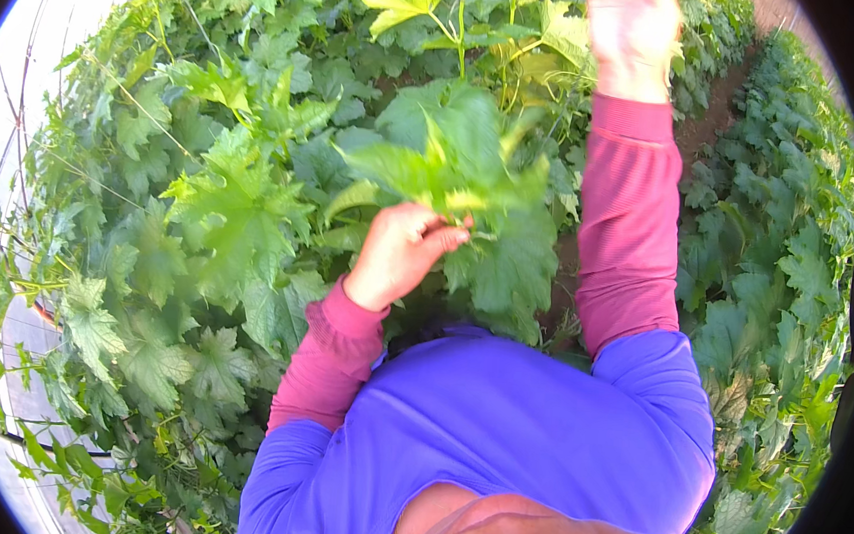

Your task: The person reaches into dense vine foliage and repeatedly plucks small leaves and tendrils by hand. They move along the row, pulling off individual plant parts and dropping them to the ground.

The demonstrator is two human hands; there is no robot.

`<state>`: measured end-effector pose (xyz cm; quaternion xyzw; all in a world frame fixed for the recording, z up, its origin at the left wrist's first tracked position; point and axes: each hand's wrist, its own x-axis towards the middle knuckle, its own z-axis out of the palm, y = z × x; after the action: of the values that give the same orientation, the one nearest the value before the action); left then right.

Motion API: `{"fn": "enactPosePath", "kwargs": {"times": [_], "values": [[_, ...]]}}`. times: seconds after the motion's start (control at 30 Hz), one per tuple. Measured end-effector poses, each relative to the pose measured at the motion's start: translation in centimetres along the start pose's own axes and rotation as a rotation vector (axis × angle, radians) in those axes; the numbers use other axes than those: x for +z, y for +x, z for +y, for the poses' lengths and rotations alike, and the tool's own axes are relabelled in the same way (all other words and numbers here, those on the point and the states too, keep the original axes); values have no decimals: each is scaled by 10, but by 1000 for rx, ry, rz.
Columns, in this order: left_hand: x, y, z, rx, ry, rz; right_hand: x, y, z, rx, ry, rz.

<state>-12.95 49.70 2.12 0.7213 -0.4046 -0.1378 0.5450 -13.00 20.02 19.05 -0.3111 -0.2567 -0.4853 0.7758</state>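
My left hand (406,250) pinches the stem of a leafy green vine shoot (450,163) between thumb and fingers, just in front of my chest. The shoot's upper leaves are blurred, and a broad lobed leaf (510,262) hangs to the right of my fingertips. Stretched far forward, my right hand (634,27) reaches the top edge of the view. It is washed out by light and partly cut off, so its fingers cannot be made out. Pale yellow-green leaves (566,33) stand just left of it.
Dense lobed foliage (243,215) fills the left and the middle. Thin strings (139,101) cross it at a slant. Whitish plastic sheeting (14,453) lines the far left. On the right, a strip of brown soil (718,102) separates this growth from another leafy row (775,242).
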Motion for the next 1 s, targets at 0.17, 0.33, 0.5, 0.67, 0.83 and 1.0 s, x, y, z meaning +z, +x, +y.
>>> {"fn": "enactPosePath", "kwargs": {"times": [0.17,0.33,0.5,0.67,0.83,1.0], "values": [[4,-14,24,336,181,70,20,-4,88,-486,-1043,-297],[-3,-20,13,-46,108,-145,9,-13,74,-947,-1890,-387],[-3,-22,-11,-180,-145,-143,-20,34,8,-935,-1781,-247],[-4,-19,-13,-313,-307,-92,-8,62,-64,-990,-2013,-258],[6,4,-21,-299,-514,23,42,46,-143,-1078,-2129,-462],[0,23,-34,-221,-630,154,21,-40,-127,121,-1589,-474]]}}
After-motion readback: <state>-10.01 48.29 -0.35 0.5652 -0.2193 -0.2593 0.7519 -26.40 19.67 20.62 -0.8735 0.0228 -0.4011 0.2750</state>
